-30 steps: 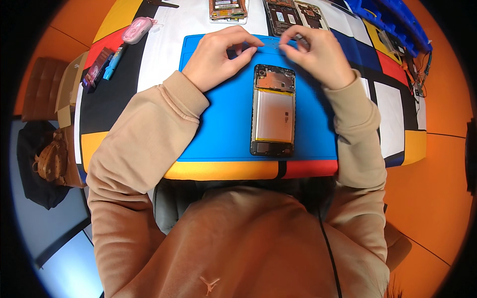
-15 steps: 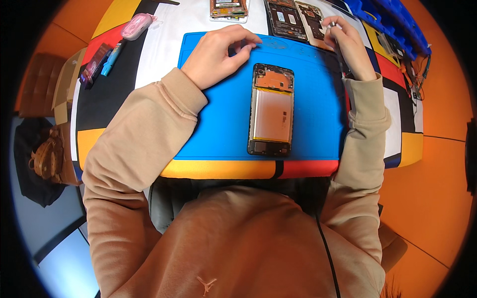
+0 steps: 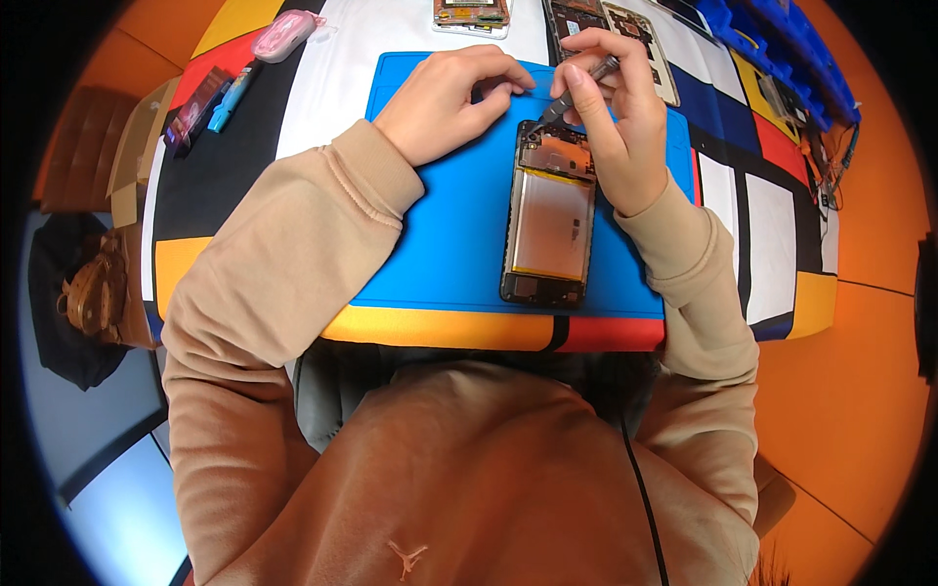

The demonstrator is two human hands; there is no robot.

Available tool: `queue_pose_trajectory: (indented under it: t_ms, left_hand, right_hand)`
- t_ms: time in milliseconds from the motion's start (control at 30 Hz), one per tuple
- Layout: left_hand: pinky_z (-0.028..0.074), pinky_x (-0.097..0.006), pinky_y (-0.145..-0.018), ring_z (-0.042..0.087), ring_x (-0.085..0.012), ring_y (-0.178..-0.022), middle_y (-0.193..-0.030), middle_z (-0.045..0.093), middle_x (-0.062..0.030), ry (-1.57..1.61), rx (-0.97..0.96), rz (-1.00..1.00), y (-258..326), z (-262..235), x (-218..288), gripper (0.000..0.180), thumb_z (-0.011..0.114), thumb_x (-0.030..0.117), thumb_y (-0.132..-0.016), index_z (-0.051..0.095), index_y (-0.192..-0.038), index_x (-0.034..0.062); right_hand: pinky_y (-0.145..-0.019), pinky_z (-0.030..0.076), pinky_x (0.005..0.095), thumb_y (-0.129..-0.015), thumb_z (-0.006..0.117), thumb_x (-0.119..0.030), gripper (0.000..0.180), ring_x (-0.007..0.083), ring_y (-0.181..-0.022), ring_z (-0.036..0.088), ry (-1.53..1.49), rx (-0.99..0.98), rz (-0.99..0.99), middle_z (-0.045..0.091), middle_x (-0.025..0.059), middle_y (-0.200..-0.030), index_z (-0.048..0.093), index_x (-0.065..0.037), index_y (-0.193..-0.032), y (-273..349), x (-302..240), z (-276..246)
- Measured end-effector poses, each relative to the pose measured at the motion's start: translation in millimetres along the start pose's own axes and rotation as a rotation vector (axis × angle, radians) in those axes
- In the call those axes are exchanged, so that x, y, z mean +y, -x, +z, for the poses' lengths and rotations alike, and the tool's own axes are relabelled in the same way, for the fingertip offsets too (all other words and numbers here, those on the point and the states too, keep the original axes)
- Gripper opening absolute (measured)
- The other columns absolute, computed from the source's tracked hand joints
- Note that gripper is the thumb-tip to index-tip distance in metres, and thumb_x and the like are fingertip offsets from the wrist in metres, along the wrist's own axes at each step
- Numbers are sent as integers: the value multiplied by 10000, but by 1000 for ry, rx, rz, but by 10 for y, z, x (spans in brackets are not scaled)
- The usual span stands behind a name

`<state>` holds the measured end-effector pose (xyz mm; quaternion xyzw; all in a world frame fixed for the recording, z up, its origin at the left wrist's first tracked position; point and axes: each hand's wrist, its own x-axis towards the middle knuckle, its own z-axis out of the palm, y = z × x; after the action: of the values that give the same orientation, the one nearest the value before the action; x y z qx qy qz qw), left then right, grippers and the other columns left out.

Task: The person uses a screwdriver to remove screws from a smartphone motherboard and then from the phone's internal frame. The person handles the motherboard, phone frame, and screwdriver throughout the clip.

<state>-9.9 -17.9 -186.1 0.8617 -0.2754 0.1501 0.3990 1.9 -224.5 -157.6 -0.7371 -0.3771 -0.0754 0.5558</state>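
Note:
An opened smartphone (image 3: 552, 223) lies on a blue work mat (image 3: 454, 239), its silvery battery and copper-coloured upper part bare. My right hand (image 3: 625, 127) is closed around a dark, slim screwdriver (image 3: 559, 109), held slanted. The screwdriver's tip comes down at the phone's upper left corner; whether it touches a screw is too small to see. To the left of the phone's top, my left hand (image 3: 449, 105) rests on the mat with curled fingers, thumb and forefinger brought together. Anything between those fingertips is too small to make out.
Beyond the mat lie another opened device (image 3: 471, 14) and disassembled phone parts (image 3: 640, 34). Blue bins (image 3: 782, 44) stand at the far right. A pink case (image 3: 283, 36) and a light-blue marker (image 3: 233, 98) lie on the left. A black cable (image 3: 640, 479) hangs in front of me.
My right hand has come from the phone parts at the back right to the phone's top, bringing the screwdriver tip to its corner. My left hand keeps its place near the mat's far edge.

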Motion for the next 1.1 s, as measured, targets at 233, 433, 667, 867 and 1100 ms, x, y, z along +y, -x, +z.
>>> queue_pose_trajectory:
  t_ms: [233,433,667,867,1100]
  left_hand:
    - [537,-295,-748,664,-194,-805,-948,667,-98,0,23,53,-4,18,-32,161,601,67,-930,695,-1053,23]
    - [528,-319,-720,650,-220,-784,-920,667,-117,-21,22,44,-6,-8,-5,178,618,109,-912,686,-1046,14]
    - [549,-349,-733,678,-260,-776,-908,694,-151,-7,13,22,-21,-9,16,191,597,112,-902,713,-1024,23]
    - [555,-346,-750,682,-261,-789,-918,698,-149,-12,8,28,-19,-6,20,199,585,120,-914,715,-1029,23]
    - [555,-347,-761,678,-259,-787,-926,699,-142,-18,20,46,-12,9,-6,204,577,124,-920,716,-1032,27]
  right_hand:
    - [-670,482,202,-1022,522,-99,223,73,-827,579,36,-33,-2,610,35,-915,499,-41,-1236,13,9,-6]
    - [-679,512,239,-926,667,-55,246,120,-784,605,240,-7,-225,620,68,-909,512,-22,-1115,-7,-23,69]
    - [-731,517,264,-822,761,19,347,175,-811,606,467,0,-511,640,130,-977,453,-33,-974,-76,2,62]
    - [-845,499,304,-830,674,67,309,212,-920,604,343,-74,-418,617,151,-1073,414,-50,-950,-89,-36,22]
    - [-887,489,310,-832,585,81,260,217,-960,600,345,-82,-379,604,166,-1111,396,-52,-951,-86,-16,14]
